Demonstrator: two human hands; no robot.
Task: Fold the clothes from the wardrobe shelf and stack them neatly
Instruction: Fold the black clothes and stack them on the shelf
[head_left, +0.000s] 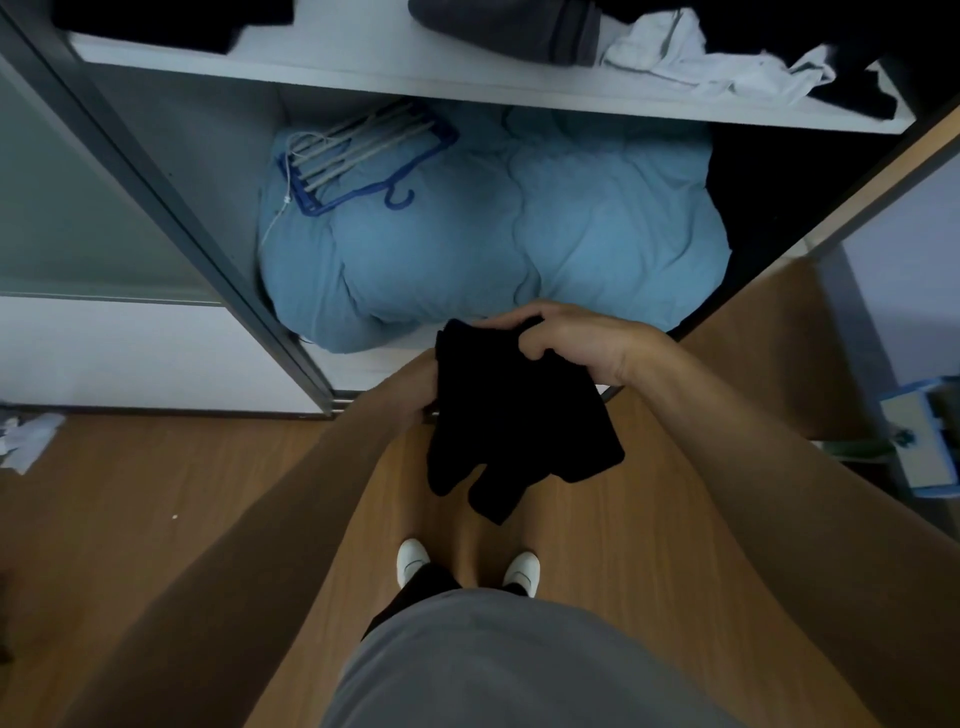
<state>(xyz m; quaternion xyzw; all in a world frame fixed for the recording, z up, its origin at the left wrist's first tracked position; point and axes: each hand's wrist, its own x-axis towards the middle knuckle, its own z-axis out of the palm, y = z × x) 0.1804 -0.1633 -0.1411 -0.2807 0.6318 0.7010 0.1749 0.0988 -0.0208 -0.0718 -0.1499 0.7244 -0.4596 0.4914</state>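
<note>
A black garment is held in mid-air at the centre of the frame, in front of the open wardrobe and above the wooden floor. It is bunched at the top, and two loose ends hang down toward a pair of white shoes.

Its upper edge is gripped by the right grip, with the fingers curled over the cloth. The left grip is set against the garment's left edge. Its fingers are hidden behind the cloth, so it cannot be told whether the edge is pinched or only supported.

The step in hand is judged to be the start of a fold: one piece has been taken off the shelf, and no flat fold can yet be seen. Next, the garment would probably need to be shaken out and its edges found and matched.

Across the top of the frame, the wardrobe shelf carries unfolded clothes:
- a dark heap at upper left,
- a grey piece at the top centre,
- a crumpled white garment just beside it,
- more black cloth at upper right.

The compartment beneath is filled by a light blue duvet. A blue hanger lies on its upper left part.
</note>
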